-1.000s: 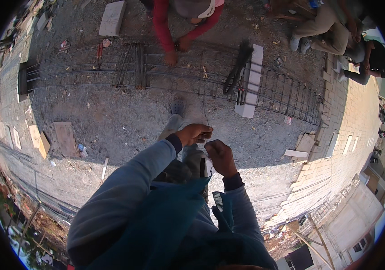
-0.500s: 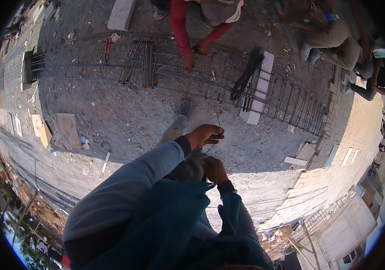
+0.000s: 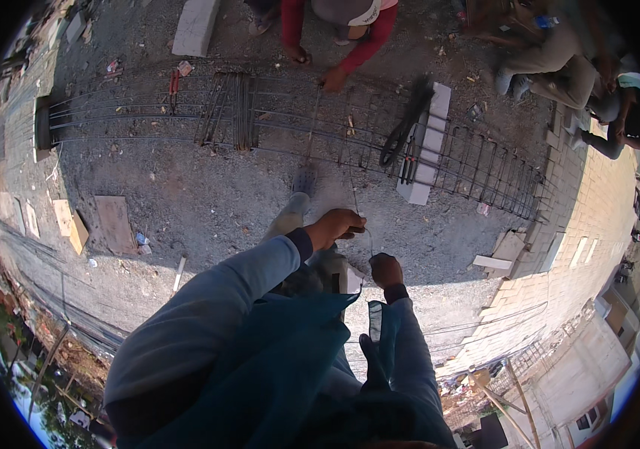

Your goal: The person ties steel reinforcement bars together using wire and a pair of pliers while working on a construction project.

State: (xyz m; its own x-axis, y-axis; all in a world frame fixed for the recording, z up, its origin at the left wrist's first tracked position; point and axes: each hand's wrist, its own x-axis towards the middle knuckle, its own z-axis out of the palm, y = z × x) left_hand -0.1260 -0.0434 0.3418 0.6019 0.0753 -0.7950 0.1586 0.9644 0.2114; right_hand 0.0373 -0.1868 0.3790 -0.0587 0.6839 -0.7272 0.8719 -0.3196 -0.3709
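My left hand (image 3: 337,227) is closed in a pinch in front of my body, with a thin wire (image 3: 371,241) at its fingertips. The wire curves down from there to my right hand (image 3: 386,271), which is closed around its lower end in a fist. Just left of that fist, a small dark hooked end shows; I cannot make out whether it belongs to the wire. Beyond my hands lies a long rebar cage (image 3: 477,161) with square stirrups. Across the cage, a co-worker in red sleeves has a hand (image 3: 333,78) at its far side.
A bundle of stirrups (image 3: 243,112) stands on the long bars. A pale block (image 3: 432,142) supports the cage, with dark looped wire (image 3: 407,123) beside it. People sit at upper right. Boards (image 3: 116,223) lie on the gravel at left; a block wall (image 3: 552,247) runs along the right.
My right hand has moved up and to the right, out from beside my leg, and the wire now shows between both hands. The co-worker's hands have moved apart and farther away.
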